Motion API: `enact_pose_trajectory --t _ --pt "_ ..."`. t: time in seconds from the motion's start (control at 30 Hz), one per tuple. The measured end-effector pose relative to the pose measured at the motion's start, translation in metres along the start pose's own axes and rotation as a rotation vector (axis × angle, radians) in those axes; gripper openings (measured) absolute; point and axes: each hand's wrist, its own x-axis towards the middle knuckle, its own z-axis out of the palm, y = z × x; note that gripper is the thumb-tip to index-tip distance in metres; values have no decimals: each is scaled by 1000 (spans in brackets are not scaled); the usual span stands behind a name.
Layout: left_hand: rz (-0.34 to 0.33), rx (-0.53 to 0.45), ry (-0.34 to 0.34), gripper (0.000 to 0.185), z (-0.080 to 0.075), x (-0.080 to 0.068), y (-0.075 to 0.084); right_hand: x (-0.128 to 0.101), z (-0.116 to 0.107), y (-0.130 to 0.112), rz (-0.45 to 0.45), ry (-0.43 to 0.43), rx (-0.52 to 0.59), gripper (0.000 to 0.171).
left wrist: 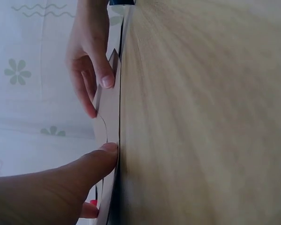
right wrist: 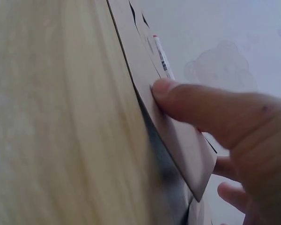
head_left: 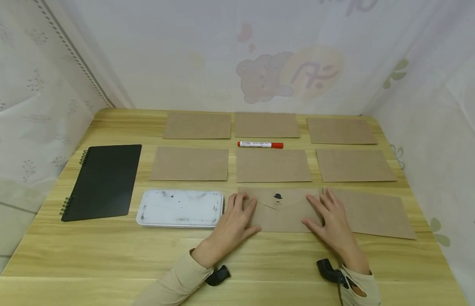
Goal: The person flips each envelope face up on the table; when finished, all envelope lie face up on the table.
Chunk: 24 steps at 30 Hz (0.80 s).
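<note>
A brown kraft envelope (head_left: 279,220) lies flap side up in front of the person, a small black hat and moustache printed on its flap. My left hand (head_left: 234,221) rests at its left end, thumb near the lower left corner, fingertips along the left and upper part. At the right end my right hand (head_left: 333,223) touches it with thumb and index finger, the other fingers over by the neighbouring envelope (head_left: 380,214). In the right wrist view the thumb (right wrist: 166,90) presses on the envelope (right wrist: 189,145), whose near corner stands slightly off the table.
Two rows of plain brown envelopes (head_left: 273,165) lie farther back, with a red-capped white marker (head_left: 260,145) between them. Left of the left hand is a white, smudged case (head_left: 180,208). A black spiral notebook (head_left: 103,182) lies at the far left. Patterned sheets (head_left: 176,55) surround the table.
</note>
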Motion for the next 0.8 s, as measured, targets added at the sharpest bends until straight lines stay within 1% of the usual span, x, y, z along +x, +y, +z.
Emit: enact_pose_trajectory --t 0.1,0.33,0.43,0.57,0.8 --pt "-4 13 -6 66 1 0 0 -1 1 -2 25 -33 -13 63" --pt "6 93 -9 62 3 0 1 0 0 -6 70 -64 -13 64" --pt "-10 113 -26 61 3 -1 4 -1 0 -6 72 -66 -14 63" --pt "-22 131 -48 58 3 -2 10 -2 1 -4 50 -50 -13 56" --pt "-33 204 -42 54 4 -2 13 2 1 -4 49 -65 8 52"
